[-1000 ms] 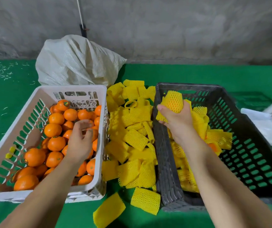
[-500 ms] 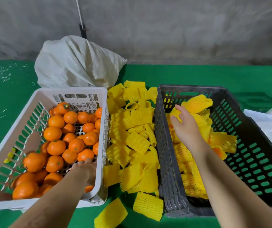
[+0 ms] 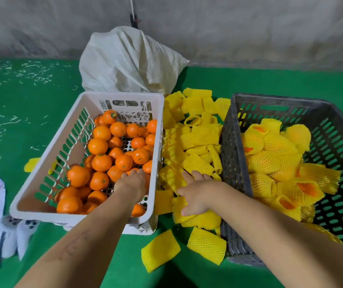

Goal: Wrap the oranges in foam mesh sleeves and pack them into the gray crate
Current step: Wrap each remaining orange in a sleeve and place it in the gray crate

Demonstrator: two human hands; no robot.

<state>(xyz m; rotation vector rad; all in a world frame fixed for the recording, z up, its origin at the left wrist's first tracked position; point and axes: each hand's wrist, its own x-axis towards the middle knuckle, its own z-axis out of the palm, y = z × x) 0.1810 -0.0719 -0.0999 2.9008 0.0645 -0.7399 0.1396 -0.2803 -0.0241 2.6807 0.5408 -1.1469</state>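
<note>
Left hand (image 3: 132,183) among oranges (image 3: 102,150), grip unclear; right hand (image 3: 197,194) spread flat on loose sleeves (image 3: 195,142) beside gray crate (image 3: 236,154).

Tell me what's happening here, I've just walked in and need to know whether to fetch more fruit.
A person is packing oranges. The left hand reaches into the white crate, which holds many bare oranges. The right hand rests on the pile of yellow foam mesh sleeves between the crates. Whether either hand grips anything is unclear. The gray crate already holds a batch of wrapped oranges.
</note>
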